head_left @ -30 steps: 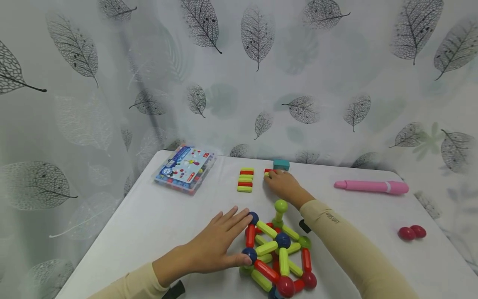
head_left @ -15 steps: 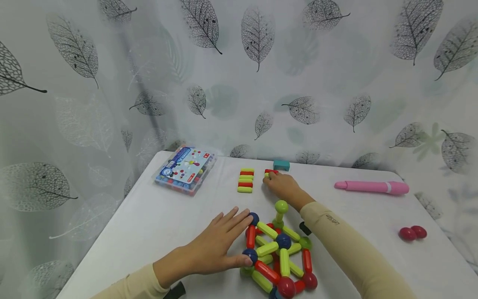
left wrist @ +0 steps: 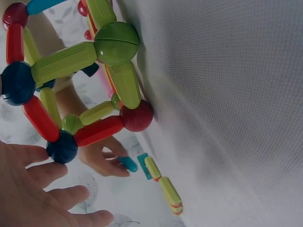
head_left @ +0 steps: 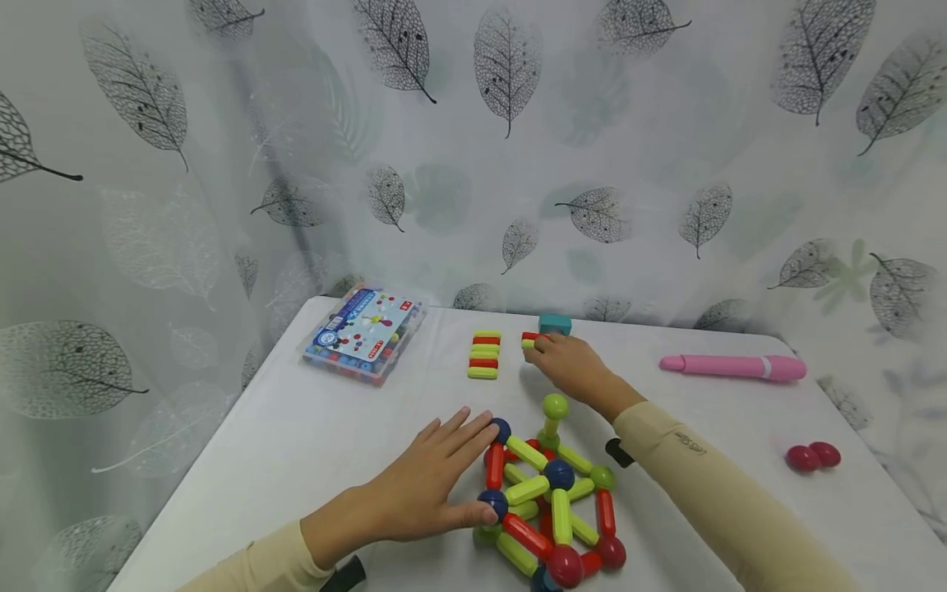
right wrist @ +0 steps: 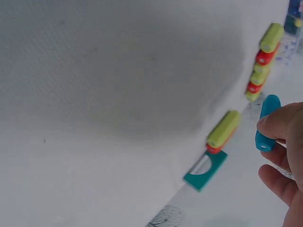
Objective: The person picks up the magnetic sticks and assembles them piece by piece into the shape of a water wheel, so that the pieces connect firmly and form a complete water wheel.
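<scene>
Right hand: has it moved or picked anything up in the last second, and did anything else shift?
The right hand has drawn back slightly from the short rods by the teal block and now pinches a teal rod. The left hand stays flat against the rod-and-ball frame; the row of rods is unchanged.

The left hand [head_left: 425,485] is laid flat near the table's front edge, fingers spread. The right hand [head_left: 568,367] is reached toward the far edge, fingers curled in a pinch.
</scene>
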Tool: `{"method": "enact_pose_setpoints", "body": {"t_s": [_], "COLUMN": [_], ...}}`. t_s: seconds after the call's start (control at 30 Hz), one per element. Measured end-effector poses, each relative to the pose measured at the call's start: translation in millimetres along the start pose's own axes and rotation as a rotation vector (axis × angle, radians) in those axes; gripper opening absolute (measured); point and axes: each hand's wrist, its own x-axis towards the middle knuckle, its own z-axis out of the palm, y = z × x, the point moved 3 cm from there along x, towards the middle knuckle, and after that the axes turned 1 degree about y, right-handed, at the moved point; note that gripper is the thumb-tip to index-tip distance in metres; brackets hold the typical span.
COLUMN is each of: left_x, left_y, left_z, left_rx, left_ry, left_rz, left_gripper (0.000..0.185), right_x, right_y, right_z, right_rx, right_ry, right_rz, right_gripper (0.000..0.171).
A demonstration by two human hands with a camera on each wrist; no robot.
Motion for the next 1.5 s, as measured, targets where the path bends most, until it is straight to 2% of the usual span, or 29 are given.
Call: {"method": "enact_pose_setpoints", "body": {"t_s": [0.3, 0.6, 0.8, 1.1, 1.5], "left_x": [-0.6, -1.2, -0.8, -0.9, -1.3], "left_y": [0.2, 0.7, 1.7, 1.3, 3.3], "left_z": [-1.0, -0.4, -1.4, -0.9, -2.6], "left_rx": [0.003, 0.001, -0.001, 0.0, 0.003], "left_ry": [0.002, 0.007, 0.009, 0.01, 0.016], "left_rz": [0.001, 0.004, 0.009, 0.006, 0.001], "left_gripper": [0.093, 0.093, 0.093, 0.093, 0.093], "right_x": [-16, -36, -57, -72, -75], "right_y": [-1, -11, -38, -57, -60], "right_z": [-49, -97, -110, -101, -90], "right_rx": [-0.028, -0.014, 0.067, 0.116, 0.177], "right_ry": [0.261, 0.4, 0.359, 0.342, 0.254], "right_rz": [-0.127, -0.171, -0.227, -0.32, -0.29], "right_gripper": [0.044, 0.047, 0.063, 0.056, 0.062]}}
